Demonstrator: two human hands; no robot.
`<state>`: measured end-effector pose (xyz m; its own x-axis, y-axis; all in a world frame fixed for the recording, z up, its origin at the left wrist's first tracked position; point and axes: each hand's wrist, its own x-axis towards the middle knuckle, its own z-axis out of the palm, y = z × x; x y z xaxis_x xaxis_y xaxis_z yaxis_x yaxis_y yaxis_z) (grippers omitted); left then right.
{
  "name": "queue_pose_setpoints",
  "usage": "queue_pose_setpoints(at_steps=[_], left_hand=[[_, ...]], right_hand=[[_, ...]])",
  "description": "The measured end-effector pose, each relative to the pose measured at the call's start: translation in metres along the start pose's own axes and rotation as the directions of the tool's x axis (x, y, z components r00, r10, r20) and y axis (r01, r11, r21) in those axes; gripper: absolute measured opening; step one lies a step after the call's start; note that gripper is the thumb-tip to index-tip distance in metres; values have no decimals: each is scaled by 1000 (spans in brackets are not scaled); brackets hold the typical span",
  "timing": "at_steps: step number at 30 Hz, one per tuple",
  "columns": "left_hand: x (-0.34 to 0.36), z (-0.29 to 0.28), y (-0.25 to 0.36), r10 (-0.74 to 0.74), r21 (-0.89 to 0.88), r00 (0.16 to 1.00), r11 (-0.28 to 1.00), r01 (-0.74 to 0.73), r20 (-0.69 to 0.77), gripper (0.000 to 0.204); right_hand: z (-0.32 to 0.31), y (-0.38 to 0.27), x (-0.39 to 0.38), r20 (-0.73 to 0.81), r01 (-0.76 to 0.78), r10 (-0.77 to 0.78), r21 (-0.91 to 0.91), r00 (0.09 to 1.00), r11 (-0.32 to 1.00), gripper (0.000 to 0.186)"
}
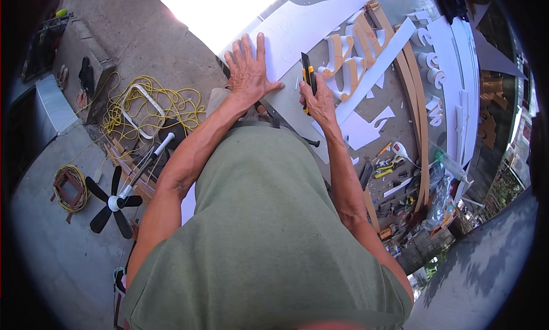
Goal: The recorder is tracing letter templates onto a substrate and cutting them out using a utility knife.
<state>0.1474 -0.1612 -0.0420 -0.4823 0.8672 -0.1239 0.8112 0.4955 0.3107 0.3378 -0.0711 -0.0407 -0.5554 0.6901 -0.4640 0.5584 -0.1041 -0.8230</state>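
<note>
A large white sheet (297, 30) with a curved cutout along its far edge reaches up and away from me. My left hand (249, 72) lies flat on its near end with fingers spread, pressing on the surface. Just to the right, my right hand (320, 104) is closed around a yellow and black utility knife (309, 81), whose dark blade end points away from me. The knife is beside the sheet's near edge, apart from my left hand. Beyond it lie brown-faced letter shapes with white sides (350, 64).
A long white strip (377, 67) and cut scraps (369, 130) lie to the right, near curved brown strips (420, 124) and scattered tools (389, 167). On the left are a tangled yellow cord (183, 104), a black-bladed fan (114, 203) and a cord reel (71, 188).
</note>
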Motion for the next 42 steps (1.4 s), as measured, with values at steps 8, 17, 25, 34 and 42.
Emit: queue_pose_setpoints(at_steps=[8,17,25,34,42], left_hand=[[-8,-1,-3,-40,-72,998,997,37,-41,130],[-47,4,-28,-84,-125,992,990,72,-99,127],[-52,11,-35,-99,-169,990,982,82,-96,126],[-55,19,-40,-101,-224,989,972,74,-109,128],[-53,14,-37,-107,-199,991,976,89,-81,128]], right_hand=[[6,-6,-2,94,64,-57,-72,994,995,32],[24,-39,21,187,222,-155,-427,970,877,26],[49,-75,69,316,381,-217,-706,924,597,28],[54,-78,80,384,444,-226,-717,895,537,28],[57,-76,84,389,455,-236,-750,890,480,27]])
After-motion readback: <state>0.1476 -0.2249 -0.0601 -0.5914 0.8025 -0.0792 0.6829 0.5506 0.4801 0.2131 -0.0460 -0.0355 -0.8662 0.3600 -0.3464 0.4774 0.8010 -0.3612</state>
